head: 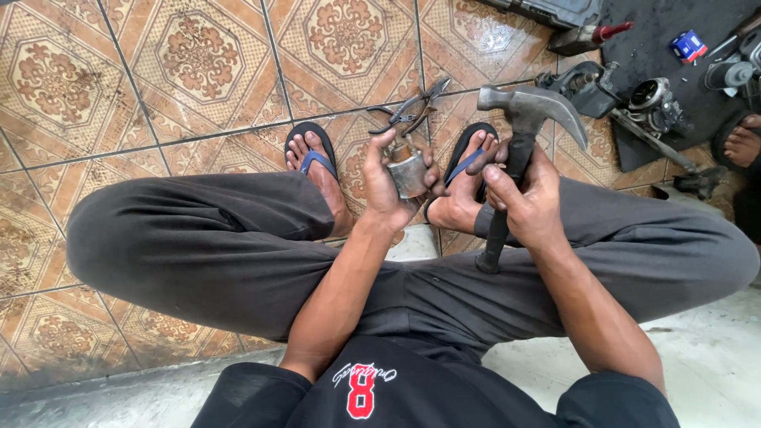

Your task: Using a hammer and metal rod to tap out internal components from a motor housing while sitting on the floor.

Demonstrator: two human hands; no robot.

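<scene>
- Patterned tile floor, brown and cream; black mat at upper right bearing engine parts.
- Left hand: fingers clamped round small metal cylinder part, held between knees.
- Right hand: fingers closed on claw hammer, head upward, just beside part.
- Pliers on tiles beyond sandalled feet.

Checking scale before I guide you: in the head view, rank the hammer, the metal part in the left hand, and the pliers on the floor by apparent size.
1. hammer, clearly largest, held by the right hand.
2. pliers and metal part in the left hand look about alike; the part is nearer the camera, so I will not rank them.
</scene>
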